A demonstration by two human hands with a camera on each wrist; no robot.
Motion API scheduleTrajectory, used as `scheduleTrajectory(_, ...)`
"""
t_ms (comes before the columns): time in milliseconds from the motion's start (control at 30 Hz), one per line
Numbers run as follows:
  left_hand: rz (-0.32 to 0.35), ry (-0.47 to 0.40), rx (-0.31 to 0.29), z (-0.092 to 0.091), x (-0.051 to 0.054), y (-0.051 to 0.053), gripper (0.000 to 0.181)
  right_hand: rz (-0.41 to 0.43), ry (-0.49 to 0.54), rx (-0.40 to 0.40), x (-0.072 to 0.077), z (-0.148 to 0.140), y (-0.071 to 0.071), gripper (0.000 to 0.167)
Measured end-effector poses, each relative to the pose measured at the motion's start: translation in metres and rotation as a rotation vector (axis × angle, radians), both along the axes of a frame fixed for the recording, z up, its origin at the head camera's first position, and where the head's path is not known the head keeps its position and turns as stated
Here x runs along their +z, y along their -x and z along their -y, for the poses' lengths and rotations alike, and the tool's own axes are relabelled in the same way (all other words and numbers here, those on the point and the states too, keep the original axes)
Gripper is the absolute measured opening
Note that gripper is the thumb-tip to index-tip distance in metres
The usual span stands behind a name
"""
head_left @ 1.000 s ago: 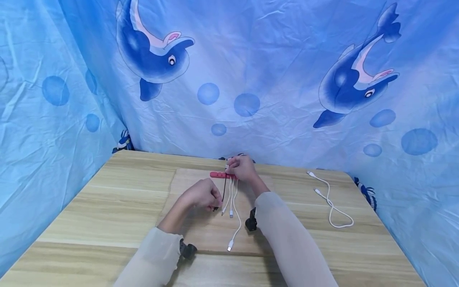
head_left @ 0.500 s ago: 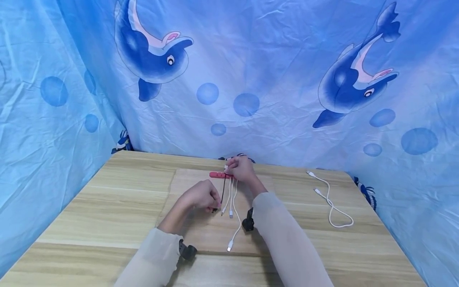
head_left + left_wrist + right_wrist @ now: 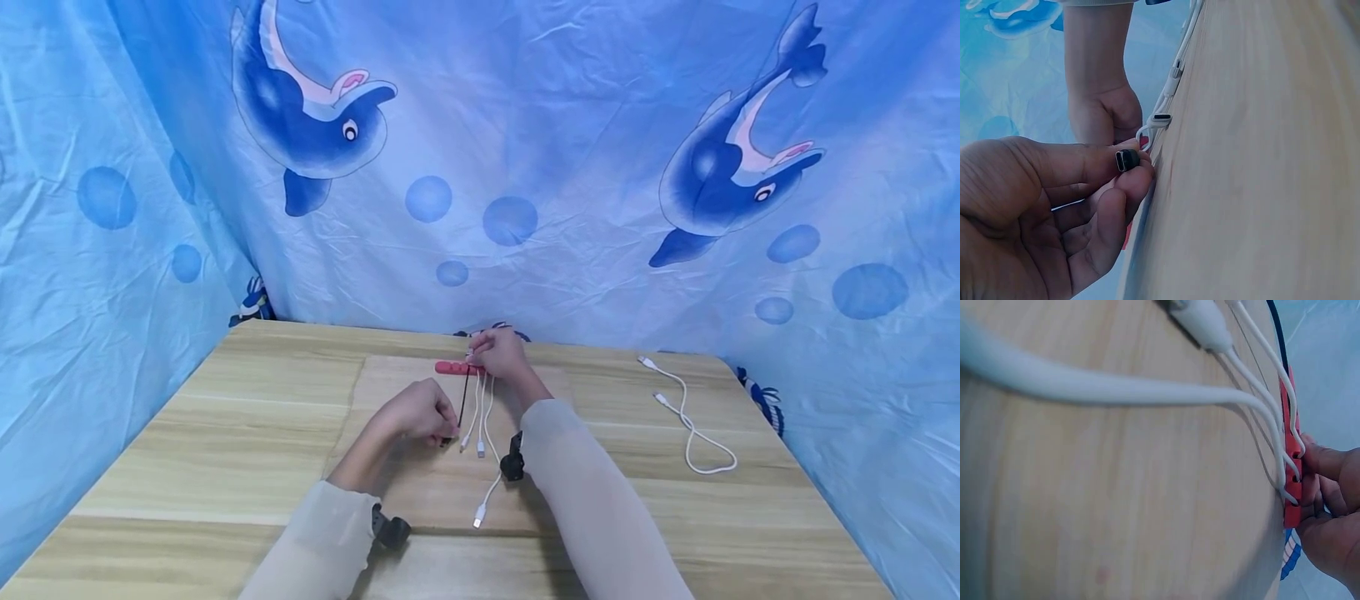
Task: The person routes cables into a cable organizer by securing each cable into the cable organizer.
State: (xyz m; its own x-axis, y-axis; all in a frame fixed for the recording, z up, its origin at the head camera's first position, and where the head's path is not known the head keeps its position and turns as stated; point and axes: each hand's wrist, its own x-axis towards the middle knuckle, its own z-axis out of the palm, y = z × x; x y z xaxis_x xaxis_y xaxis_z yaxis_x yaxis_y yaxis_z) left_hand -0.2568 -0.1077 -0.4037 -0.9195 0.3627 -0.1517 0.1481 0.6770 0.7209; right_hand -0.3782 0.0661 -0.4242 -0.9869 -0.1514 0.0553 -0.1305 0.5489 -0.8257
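Observation:
My left hand (image 3: 420,410) pinches one end of a black charging cable (image 3: 464,398). The left wrist view shows its USB-C plug (image 3: 1125,160) poking out between thumb and index finger. Further back, my right hand (image 3: 501,353) pinches the cable's other end, a silvery plug, just behind a red cable holder (image 3: 448,367); the fingers partly hide it. Between both hands the black cable runs nearly straight across the holder. Several white cables sit in the holder's slots (image 3: 1295,479), their plugs lying toward me, one white plug (image 3: 479,517) nearest.
A thin wooden board (image 3: 427,504) lies under the holder on the wood-grain table (image 3: 187,467). Another white cable (image 3: 690,425) lies loosely curved on the right. A blue dolphin-print cloth (image 3: 465,125) hangs behind the table and along its sides.
My left fingers have lowered slightly toward me with the black cable's end. The right hand stays at the holder. The head view has shifted a little.

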Motion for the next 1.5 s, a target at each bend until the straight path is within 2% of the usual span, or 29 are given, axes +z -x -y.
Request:
scheduleTrajectory(200, 0.007, -0.019, 0.001, 0.001, 0.000, -0.002, 0.016, -0.030, -0.102, 0.018, 0.000, 0.002, -0.001, 0.009)
scheduleTrajectory(567, 0.012, -0.031, 0.003, -0.001, 0.002, -0.002, 0.014, -0.010, -0.127, -0.008, 0.007, 0.004, 0.000, 0.008)
scheduleTrajectory(933, 0.032, -0.022, 0.026, -0.003, 0.002, -0.004, 0.014, 0.053, -0.051, 0.084, 0.016, -0.013, -0.001, 0.024)
scheduleTrajectory(1200, 0.036, -0.003, 0.045, -0.004, 0.002, -0.004, 0.017, 0.031, -0.077, 0.136, 0.021, -0.049, 0.002, 0.028)
scheduleTrajectory(1367, 0.034, -0.002, 0.041, -0.005, 0.002, -0.004, 0.018, -0.008, -0.124, 0.086, 0.025, -0.082, 0.004, 0.027)
scheduleTrajectory(1500, 0.044, 0.009, 0.048, -0.004, 0.002, -0.004, 0.018, -0.014, -0.120, 0.030, 0.031, -0.108, 0.003, 0.027)
